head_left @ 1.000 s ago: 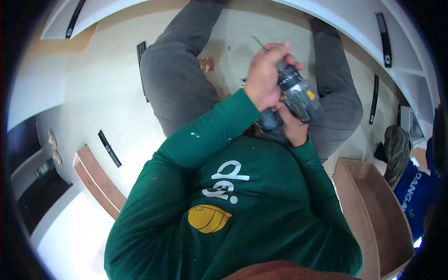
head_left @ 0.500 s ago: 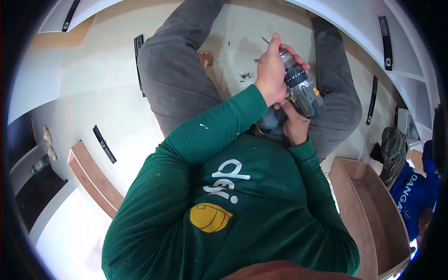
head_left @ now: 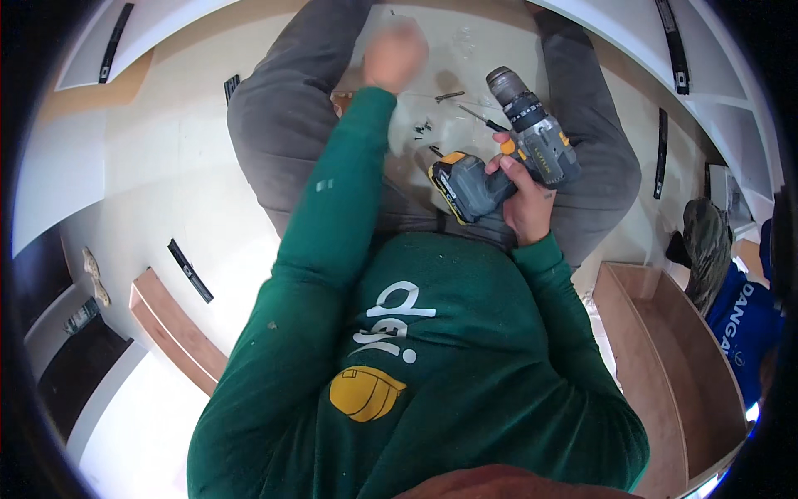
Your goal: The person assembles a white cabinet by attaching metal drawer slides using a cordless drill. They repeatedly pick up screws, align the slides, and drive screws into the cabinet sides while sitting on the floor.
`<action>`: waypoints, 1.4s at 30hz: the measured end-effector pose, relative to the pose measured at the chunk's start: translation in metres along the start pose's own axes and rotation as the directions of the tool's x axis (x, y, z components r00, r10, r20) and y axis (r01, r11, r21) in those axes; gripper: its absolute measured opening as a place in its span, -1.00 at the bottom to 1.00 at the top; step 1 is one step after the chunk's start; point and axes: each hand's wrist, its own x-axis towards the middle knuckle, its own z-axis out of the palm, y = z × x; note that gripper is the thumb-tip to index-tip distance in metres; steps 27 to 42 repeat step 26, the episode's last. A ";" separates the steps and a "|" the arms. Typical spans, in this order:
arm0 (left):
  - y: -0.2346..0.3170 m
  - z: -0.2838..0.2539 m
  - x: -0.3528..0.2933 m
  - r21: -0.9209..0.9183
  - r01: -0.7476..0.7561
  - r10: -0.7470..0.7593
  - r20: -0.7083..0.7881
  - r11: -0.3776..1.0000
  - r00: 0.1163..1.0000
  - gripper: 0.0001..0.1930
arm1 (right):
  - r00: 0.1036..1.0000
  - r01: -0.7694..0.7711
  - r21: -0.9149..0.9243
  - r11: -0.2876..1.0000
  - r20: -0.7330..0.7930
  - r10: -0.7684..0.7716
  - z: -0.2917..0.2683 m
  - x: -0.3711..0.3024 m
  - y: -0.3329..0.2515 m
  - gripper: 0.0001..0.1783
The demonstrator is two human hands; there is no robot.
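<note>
My right hand point(head_left: 529, 204) is wrapped round the grip of a grey cordless drill point(head_left: 549, 154) with yellow-orange parts, held above my lap. Its chuck point(head_left: 507, 86) points away from me, and no bit shows in it. The battery point(head_left: 453, 187) faces left. Beyond my left thigh's inner side, my left hand point(head_left: 395, 56) is held low over the floor, smeared by motion; its fingers cannot be made out. Between my legs lie a drill bit point(head_left: 450, 96), a thin tool with a dark handle point(head_left: 496, 126) and several small dark screws point(head_left: 424, 130).
Black drawer slides point(head_left: 190, 271) lie on the floor, one more point(head_left: 661, 154) at the right. Wooden drawer boxes stand at the left point(head_left: 174, 328) and right point(head_left: 632, 366). White cabinet panels point(head_left: 723, 75) curve round the far side. A person in blue point(head_left: 740, 341) is at the right edge.
My left hand has left the drill's chuck and moved to the far left over the floor. The drill stays in my right hand, its battery now in plain sight.
</note>
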 end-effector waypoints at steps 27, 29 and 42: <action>-0.020 0.052 0.013 -0.446 0.024 0.114 0.279 0.895 0.953 -0.24 | 0.977 -0.122 0.337 0.933 0.207 0.053 -0.050 0.016 0.005 0.05; -0.020 0.052 0.013 -0.446 0.024 0.114 0.279 0.895 0.953 -0.24 | 0.977 -0.122 0.337 0.933 0.207 0.053 -0.050 0.016 0.005 0.05; -0.020 0.052 0.013 -0.446 0.024 0.114 0.279 0.895 0.953 -0.24 | 0.977 -0.122 0.337 0.933 0.207 0.053 -0.050 0.016 0.005 0.05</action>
